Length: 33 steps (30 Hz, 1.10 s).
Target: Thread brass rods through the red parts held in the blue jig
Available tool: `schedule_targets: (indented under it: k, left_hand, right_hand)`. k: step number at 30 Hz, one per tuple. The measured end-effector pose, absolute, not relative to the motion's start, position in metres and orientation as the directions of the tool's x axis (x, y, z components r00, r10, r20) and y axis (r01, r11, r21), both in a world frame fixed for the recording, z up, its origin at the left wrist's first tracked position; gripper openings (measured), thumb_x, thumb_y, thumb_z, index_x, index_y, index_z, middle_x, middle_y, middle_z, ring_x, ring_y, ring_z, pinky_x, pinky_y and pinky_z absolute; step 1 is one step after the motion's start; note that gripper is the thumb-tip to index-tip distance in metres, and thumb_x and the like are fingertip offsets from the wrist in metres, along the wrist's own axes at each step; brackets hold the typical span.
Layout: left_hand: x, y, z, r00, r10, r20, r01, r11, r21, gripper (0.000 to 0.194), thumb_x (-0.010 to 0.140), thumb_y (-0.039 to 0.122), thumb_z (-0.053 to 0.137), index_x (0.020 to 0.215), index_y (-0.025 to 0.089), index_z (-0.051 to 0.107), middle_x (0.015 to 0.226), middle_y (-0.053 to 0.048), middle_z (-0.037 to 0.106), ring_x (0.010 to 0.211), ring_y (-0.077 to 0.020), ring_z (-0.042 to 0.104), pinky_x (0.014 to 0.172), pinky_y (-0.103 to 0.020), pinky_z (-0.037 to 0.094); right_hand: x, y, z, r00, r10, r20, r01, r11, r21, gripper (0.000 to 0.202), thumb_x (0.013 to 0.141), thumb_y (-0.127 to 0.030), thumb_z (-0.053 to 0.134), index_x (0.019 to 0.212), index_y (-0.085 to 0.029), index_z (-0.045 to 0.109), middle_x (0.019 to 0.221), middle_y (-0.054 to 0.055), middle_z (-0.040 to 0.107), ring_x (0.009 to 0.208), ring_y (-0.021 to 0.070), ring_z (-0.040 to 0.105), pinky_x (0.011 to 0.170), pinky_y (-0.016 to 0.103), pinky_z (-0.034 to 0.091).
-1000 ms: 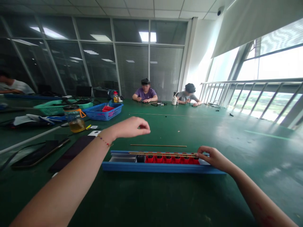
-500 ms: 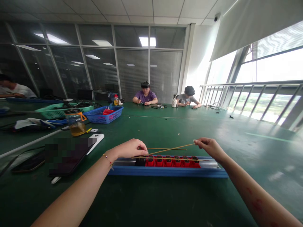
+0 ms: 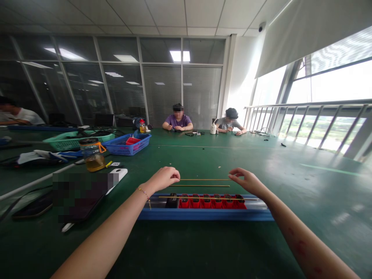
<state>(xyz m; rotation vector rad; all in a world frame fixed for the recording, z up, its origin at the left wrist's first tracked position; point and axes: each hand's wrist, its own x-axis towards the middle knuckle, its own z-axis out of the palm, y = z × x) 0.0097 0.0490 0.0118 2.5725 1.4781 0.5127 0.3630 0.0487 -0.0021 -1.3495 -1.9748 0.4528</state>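
A thin wooden stick (image 3: 205, 179) stretches level between my two hands, over the table behind the blue tray. My left hand (image 3: 166, 178) has its fingers closed at the stick's left end. At the right end is my right hand (image 3: 245, 179), its thumb and forefinger apart and the fingertips close to the stick. A second thin stick (image 3: 203, 186) lies parallel, just nearer. Another stick (image 3: 209, 198) rests lengthwise across the blue tray (image 3: 206, 215). Inside the tray stand several red holders (image 3: 195, 202) in a row, with dark pieces in them, beside a black block (image 3: 171, 200).
Left of me are a phone (image 3: 33, 204), a dark tablet-like device (image 3: 83, 201) and a jar (image 3: 94, 157) of amber liquid. Farther back stand a blue basket (image 3: 128, 145) and a green basket (image 3: 78, 140). Several people sit at the table's far side.
The stick between my hands was slanted up to the right and now lies level, farther back. My right hand has moved left and its fingers have spread. My left hand rose slightly.
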Motion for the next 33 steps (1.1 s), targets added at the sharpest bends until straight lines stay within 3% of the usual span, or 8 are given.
schedule_targets:
  k: [2, 6, 13, 22, 28, 33]
  left_hand:
    - [0.006, 0.058, 0.004, 0.467, 0.865, 0.182, 0.828, -0.5, 0.254, 0.017, 0.076, 0.03, 0.051, 0.077, 0.023, 0.066, 0.079, 0.001, 0.066, 0.071, -0.013, 0.058, 0.06, -0.021, 0.037]
    - [0.001, 0.072, -0.011, 0.455, 0.888, 0.062, 0.855, -0.455, 0.249, 0.014, 0.074, 0.03, 0.054, 0.076, 0.024, 0.067, 0.079, 0.001, 0.067, 0.071, -0.0133, 0.059, 0.06, -0.021, 0.039]
    - [0.002, 0.084, -0.033, 0.438, 0.898, 0.037, 0.869, -0.434, 0.236, 0.014, 0.072, 0.032, 0.056, 0.075, 0.023, 0.066, 0.079, 0.0, 0.067, 0.071, -0.0138, 0.06, 0.06, -0.021, 0.042]
    - [-0.001, 0.084, -0.045, 0.391, 0.911, 0.131, 0.889, -0.411, 0.203, 0.025, 0.075, 0.038, 0.051, 0.093, 0.024, 0.061, 0.102, -0.004, 0.058, 0.089, -0.019, 0.056, 0.071, -0.026, 0.042]
    - [0.0, 0.087, -0.048, 0.394, 0.914, 0.096, 0.888, -0.405, 0.217, 0.018, 0.078, 0.032, 0.048, 0.084, 0.022, 0.061, 0.089, -0.003, 0.061, 0.081, -0.0156, 0.057, 0.067, -0.024, 0.042]
    - [0.0, 0.086, -0.046, 0.397, 0.914, 0.083, 0.882, -0.405, 0.241, 0.016, 0.077, 0.031, 0.05, 0.084, 0.022, 0.061, 0.088, -0.002, 0.062, 0.078, -0.0145, 0.057, 0.065, -0.023, 0.04]
  right_hand:
    - [0.371, 0.038, 0.006, -0.285, 0.899, 0.333, 0.675, 0.435, -0.596, 0.038, 0.074, -0.049, 0.055, 0.1, -0.022, 0.058, 0.098, 0.005, 0.063, 0.091, 0.021, 0.056, 0.076, 0.031, 0.043]
    - [0.388, 0.014, 0.023, -0.517, 0.847, 0.121, 0.653, 0.482, -0.584, 0.034, 0.074, -0.048, 0.057, 0.095, -0.021, 0.06, 0.097, 0.004, 0.063, 0.092, 0.0213, 0.055, 0.082, 0.032, 0.042]
    - [0.393, 0.002, 0.022, -0.591, 0.802, -0.085, 0.696, 0.453, -0.557, 0.03, 0.076, -0.041, 0.054, 0.097, -0.019, 0.059, 0.093, 0.005, 0.063, 0.085, 0.0205, 0.057, 0.072, 0.031, 0.046]
    - [0.395, 0.001, 0.022, -0.566, 0.824, -0.035, 0.742, 0.49, -0.457, 0.027, 0.08, -0.038, 0.049, 0.098, -0.021, 0.061, 0.089, 0.004, 0.066, 0.081, 0.0198, 0.06, 0.068, 0.029, 0.047]
    - [0.398, -0.011, 0.037, -0.576, 0.814, 0.067, 0.758, 0.563, -0.328, 0.031, 0.084, -0.039, 0.043, 0.101, -0.025, 0.065, 0.092, 0.005, 0.066, 0.081, 0.0207, 0.06, 0.069, 0.03, 0.047]
    - [0.423, -0.003, 0.039, -0.46, 0.856, 0.236, 0.835, 0.508, -0.213, 0.031, 0.083, -0.041, 0.043, 0.099, -0.028, 0.066, 0.092, 0.006, 0.066, 0.081, 0.0241, 0.059, 0.071, 0.035, 0.045]
